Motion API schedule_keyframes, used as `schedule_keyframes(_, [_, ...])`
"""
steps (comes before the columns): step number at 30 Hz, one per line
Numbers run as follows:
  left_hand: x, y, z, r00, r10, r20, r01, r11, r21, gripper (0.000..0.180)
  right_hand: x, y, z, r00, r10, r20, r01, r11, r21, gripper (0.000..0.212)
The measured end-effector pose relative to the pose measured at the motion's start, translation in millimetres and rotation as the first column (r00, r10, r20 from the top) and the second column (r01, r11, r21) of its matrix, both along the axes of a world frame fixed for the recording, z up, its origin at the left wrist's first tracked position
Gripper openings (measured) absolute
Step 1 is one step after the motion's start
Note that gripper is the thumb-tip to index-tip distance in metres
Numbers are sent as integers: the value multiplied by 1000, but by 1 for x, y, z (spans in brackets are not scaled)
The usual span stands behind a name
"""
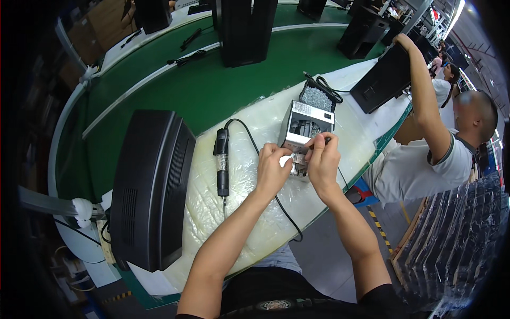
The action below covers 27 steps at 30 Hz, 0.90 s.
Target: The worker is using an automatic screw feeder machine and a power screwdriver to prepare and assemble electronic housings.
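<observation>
A small white and grey box-shaped screw feeder, its top partly open on dark inner parts, stands at the bench's far side in front of me. My left hand is at its near left corner, thumb and fingers drawn together. At the near right corner my right hand has its fingers pinched together. Small metal parts show between the two hands. What either hand grips is hidden by the fingers. Behind the feeder sits a black tray heaped with silvery screws. A black corded electric screwdriver lies left of my hands.
A large black speaker-like cabinet stands at the left. Beyond the plastic-covered bench runs a green belt carrying more black cabinets. At the right a co-worker reaches to a black cabinet. A cable loops near my forearms.
</observation>
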<state>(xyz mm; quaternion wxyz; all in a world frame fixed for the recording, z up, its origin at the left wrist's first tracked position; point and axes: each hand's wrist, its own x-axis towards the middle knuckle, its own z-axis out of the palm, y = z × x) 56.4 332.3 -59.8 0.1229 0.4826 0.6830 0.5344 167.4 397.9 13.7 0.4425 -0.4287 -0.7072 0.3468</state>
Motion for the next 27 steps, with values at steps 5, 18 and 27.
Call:
schedule_keyframes(5, [-1, 1, -1, 1000, -18, 22, 18, 1000, -14, 23, -12, -2, -11, 999, -15, 36, 9, 988, 157, 18])
schedule_keyframes(18, [-6, -5, 4, 994, -84, 73, 86, 996, -33, 23, 2, -14, -30, 975, 94, 203, -184, 857, 482, 16])
schedule_keyframes(27, [-2, -3, -1, 995, -55, 80, 59, 997, -44, 23, 23, -49, -49, 917, 315, 245, -399, 704, 588, 29])
